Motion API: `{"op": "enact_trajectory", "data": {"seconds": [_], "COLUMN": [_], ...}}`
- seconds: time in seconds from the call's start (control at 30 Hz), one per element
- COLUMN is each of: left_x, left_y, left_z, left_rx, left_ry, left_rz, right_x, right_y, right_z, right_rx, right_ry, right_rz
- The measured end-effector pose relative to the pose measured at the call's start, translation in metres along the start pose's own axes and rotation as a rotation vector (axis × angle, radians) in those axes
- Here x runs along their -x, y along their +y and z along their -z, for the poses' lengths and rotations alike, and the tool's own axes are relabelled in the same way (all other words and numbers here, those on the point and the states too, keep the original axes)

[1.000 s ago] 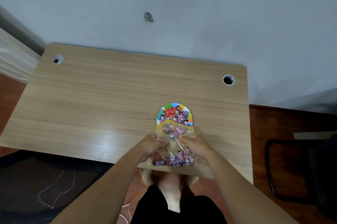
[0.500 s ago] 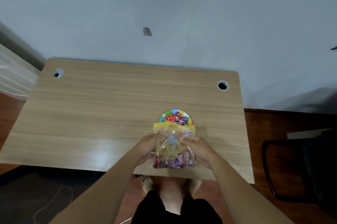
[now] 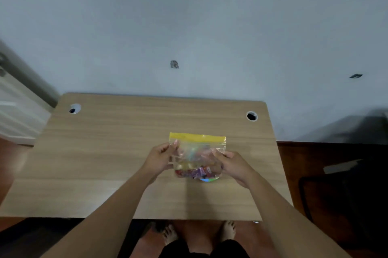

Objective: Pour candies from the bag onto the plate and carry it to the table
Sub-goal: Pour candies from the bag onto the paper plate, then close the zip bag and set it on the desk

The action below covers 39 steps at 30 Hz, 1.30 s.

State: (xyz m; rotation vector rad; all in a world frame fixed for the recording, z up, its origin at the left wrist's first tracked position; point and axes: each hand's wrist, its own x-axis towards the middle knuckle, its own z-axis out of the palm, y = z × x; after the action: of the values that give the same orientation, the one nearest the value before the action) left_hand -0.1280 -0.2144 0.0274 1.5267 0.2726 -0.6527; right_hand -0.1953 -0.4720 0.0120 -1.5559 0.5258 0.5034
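A clear zip bag (image 3: 197, 153) with a yellow top strip hangs upright over the wooden desk (image 3: 105, 152). Wrapped candies (image 3: 196, 172) lie in its bottom. My left hand (image 3: 160, 158) pinches the bag's left edge and my right hand (image 3: 233, 165) grips its right edge. The colourful plate (image 3: 209, 179) sits on the desk behind the bag; only a sliver of its rim shows below the bag, and what lies on it is hidden.
The desk has a cable hole at the back left (image 3: 74, 108) and one at the back right (image 3: 251, 116). A grey wall stands behind it. A dark chair (image 3: 346, 194) is at the right. My bare feet (image 3: 199, 232) show under the desk's front edge.
Both hands have lifted the bag upright and away from me, so it now covers the plate. The candies have settled at the bag's bottom. The camera has tilted up.
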Motion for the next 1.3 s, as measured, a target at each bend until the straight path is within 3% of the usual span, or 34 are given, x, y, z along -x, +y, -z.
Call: {"op": "enact_trajectory", "data": {"seconds": [0.17,0.33,0.53,0.67,0.77,0.93,1.3], "left_x": [0.003,0.012,0.020,0.023,0.027,0.032,0.048], "left_y": [0.031,0.063,0.091,0.103,0.106,0.105,0.100], "left_z": [0.017,0.032,0.054,0.066,0.074,0.088,0.106], "left_rx": [-0.009,-0.113,-0.409,-0.501,-0.509,-0.415,-0.290], "left_ry": [-0.046,-0.070,0.035,0.090,0.081,0.030,0.088], "left_rz": [-0.170,-0.308,-0.596,-0.680,-0.720,-0.663,-0.647], "right_x": [0.010,0.015,0.023,0.032,0.031,0.026,0.029], "right_y": [-0.031,-0.060,-0.100,-0.143,-0.160,-0.176,-0.178], "right_z": [-0.012,-0.011,-0.023,-0.053,-0.079,-0.103,-0.124], "right_rx": [0.057,0.205,0.657,0.928,0.982,0.875,0.863], "right_ry": [0.087,0.221,0.439,0.321,0.230,0.091,0.041], "right_rz": [0.050,0.218,0.491,0.737,0.826,0.837,0.794]}}
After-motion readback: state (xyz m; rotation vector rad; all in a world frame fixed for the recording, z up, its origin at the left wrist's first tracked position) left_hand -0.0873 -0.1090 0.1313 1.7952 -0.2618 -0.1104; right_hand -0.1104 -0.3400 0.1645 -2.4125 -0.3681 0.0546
